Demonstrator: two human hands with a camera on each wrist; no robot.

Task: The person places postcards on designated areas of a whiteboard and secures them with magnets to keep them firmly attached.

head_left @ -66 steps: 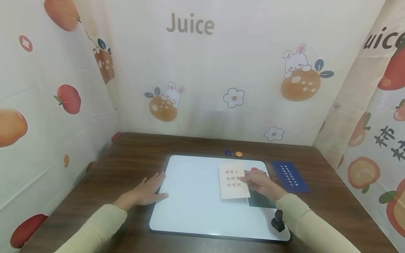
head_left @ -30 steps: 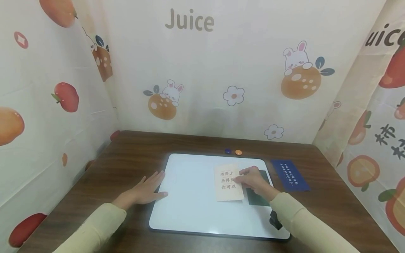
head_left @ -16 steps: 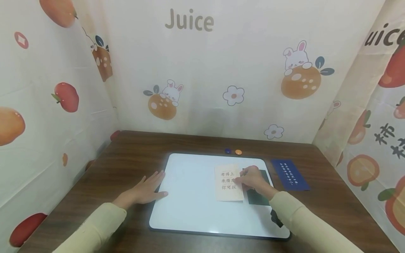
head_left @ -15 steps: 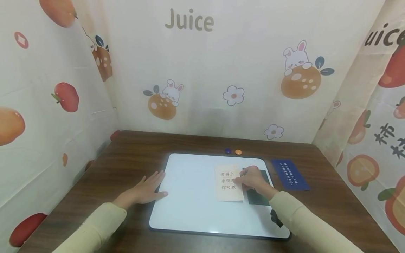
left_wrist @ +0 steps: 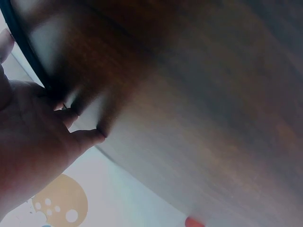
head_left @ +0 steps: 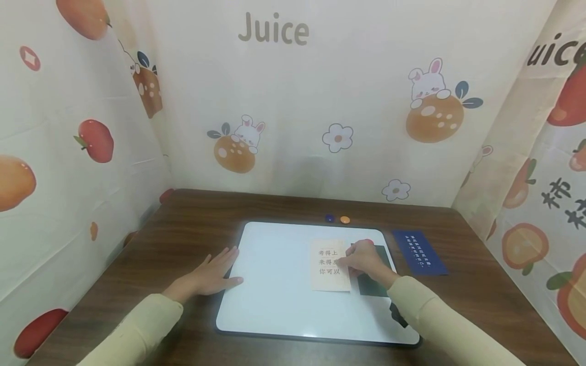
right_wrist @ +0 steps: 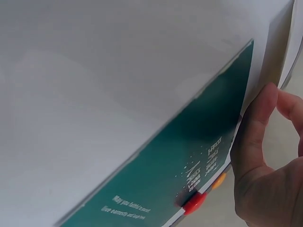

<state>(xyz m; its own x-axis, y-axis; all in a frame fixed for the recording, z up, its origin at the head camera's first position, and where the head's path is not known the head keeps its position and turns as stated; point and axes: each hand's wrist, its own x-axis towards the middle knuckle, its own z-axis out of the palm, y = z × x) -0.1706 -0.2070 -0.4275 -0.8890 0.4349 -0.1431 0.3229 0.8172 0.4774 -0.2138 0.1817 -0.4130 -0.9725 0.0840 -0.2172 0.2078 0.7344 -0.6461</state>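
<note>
My right hand pinches the right edge of a cream card with printed characters, held low over the whiteboard. In the right wrist view, thumb and finger meet at the edge of this card. Just right of it, a dark green card lies on the board, partly covered by the hand; a red round magnet sits at its edge in the right wrist view. My left hand rests with fingers extended at the board's left edge, thumb over its surface.
A blue printed card lies on the wooden table right of the board. Behind the board sit a dark blue disc and an orange disc. A black object at the board's lower right is partly hidden by the right sleeve.
Over the span, my right hand has brought the cream card slightly left and lower toward the board, uncovering more of the green card. The left hand has stayed in place.
</note>
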